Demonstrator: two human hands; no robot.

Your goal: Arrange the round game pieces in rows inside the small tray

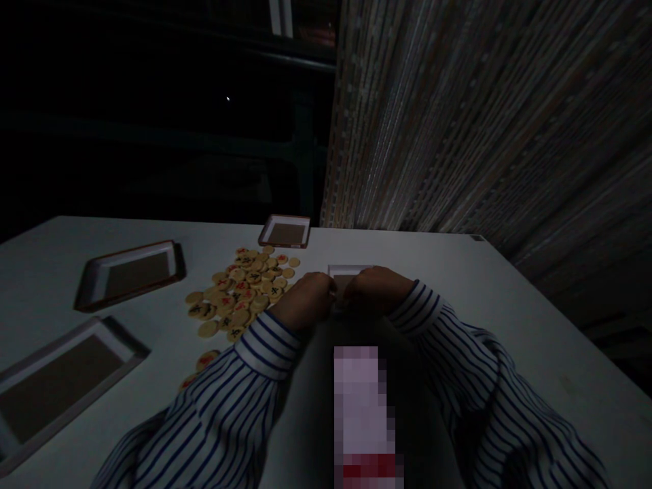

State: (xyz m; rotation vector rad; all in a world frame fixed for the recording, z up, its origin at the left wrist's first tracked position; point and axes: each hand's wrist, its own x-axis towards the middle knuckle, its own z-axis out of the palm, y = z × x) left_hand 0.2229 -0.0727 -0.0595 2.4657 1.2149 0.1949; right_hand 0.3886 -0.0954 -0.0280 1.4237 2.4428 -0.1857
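Note:
In the head view both hands meet at a small white-rimmed box or tray [351,269] in the middle of the white table. My left hand [308,299] is closed at its left side, fingertips curled in; a tiny pale spot shows by them. Over its right side, my right hand [377,288] is closed too, with the fingers bent down. What either hand pinches is too dark and hidden to make out. Just left of my left hand lies a heap of round wooden Chinese chess pieces [242,288], marked with red and black characters.
Three shallow rimmed trays lie around the heap: a brown-edged tray [286,217] at the far edge, a dark-edged tray [86,288] at left and a larger tray [51,424] nearer. Loose pieces [207,358] lie by my left sleeve. A bead curtain [407,115] hangs behind the table.

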